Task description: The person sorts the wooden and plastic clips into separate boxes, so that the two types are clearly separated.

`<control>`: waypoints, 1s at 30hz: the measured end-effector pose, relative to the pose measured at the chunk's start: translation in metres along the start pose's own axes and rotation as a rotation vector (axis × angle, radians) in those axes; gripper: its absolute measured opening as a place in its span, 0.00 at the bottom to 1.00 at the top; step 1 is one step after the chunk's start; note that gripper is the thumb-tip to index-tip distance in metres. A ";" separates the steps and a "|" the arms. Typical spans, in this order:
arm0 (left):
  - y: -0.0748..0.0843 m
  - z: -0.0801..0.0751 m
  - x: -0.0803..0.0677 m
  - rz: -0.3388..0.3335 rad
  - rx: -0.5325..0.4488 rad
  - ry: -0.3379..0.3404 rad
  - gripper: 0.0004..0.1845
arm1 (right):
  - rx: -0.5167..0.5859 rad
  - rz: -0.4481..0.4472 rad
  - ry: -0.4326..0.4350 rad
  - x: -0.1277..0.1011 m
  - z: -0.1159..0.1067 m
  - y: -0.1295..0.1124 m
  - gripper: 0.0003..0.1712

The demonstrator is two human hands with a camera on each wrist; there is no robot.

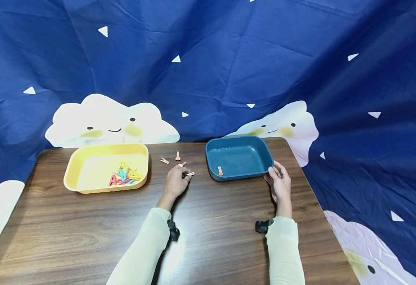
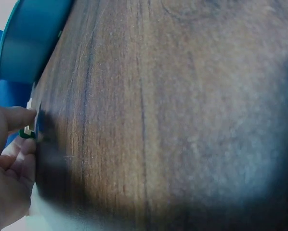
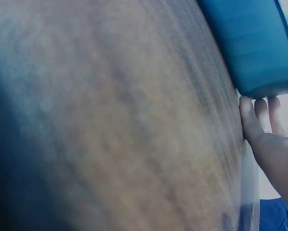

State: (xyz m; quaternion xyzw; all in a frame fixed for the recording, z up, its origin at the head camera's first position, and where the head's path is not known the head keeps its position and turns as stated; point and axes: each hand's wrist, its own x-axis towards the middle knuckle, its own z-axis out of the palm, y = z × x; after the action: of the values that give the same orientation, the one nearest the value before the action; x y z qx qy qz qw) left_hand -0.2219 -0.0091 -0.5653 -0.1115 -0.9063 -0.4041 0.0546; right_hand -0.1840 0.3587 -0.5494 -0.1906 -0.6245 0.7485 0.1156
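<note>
My left hand (image 1: 183, 176) rests on the wooden table (image 1: 86, 233) between the two trays and pinches a small pale clothes peg (image 1: 189, 173) at its fingertips. In the left wrist view the left hand (image 2: 11, 154) holds that peg (image 2: 31, 118) against the table edge, with the blue tray (image 2: 26, 41) beyond. My right hand (image 1: 277, 178) lies at the near right corner of the blue tray (image 1: 261, 152), fingers fairly straight against its wall. The right wrist view shows those fingers (image 3: 262, 118) just below the blue tray (image 3: 252, 43). One orange peg (image 1: 220, 170) lies inside the tray.
A yellow tray (image 1: 86, 158) at the left holds several coloured pegs (image 1: 124, 176). Three loose pegs (image 1: 177, 156) lie on the table just beyond my left hand. A blue cloud-print cloth (image 1: 208, 67) hangs behind and around the table.
</note>
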 end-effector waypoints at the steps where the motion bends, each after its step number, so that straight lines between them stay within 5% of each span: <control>1: 0.000 0.000 0.000 -0.008 -0.005 -0.002 0.04 | -0.001 0.000 -0.001 0.000 0.000 0.000 0.29; 12: -0.001 -0.002 0.003 -0.102 -0.094 -0.013 0.04 | -0.006 -0.010 0.000 -0.001 0.000 0.001 0.28; 30: 0.000 -0.007 0.006 -0.108 -0.119 0.002 0.04 | -0.009 -0.003 0.006 -0.001 0.000 -0.001 0.28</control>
State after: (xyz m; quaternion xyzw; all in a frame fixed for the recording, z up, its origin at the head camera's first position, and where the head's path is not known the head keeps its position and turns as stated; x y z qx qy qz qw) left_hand -0.2281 -0.0135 -0.5596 -0.0653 -0.8852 -0.4597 0.0271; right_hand -0.1834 0.3588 -0.5488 -0.1926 -0.6279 0.7448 0.1176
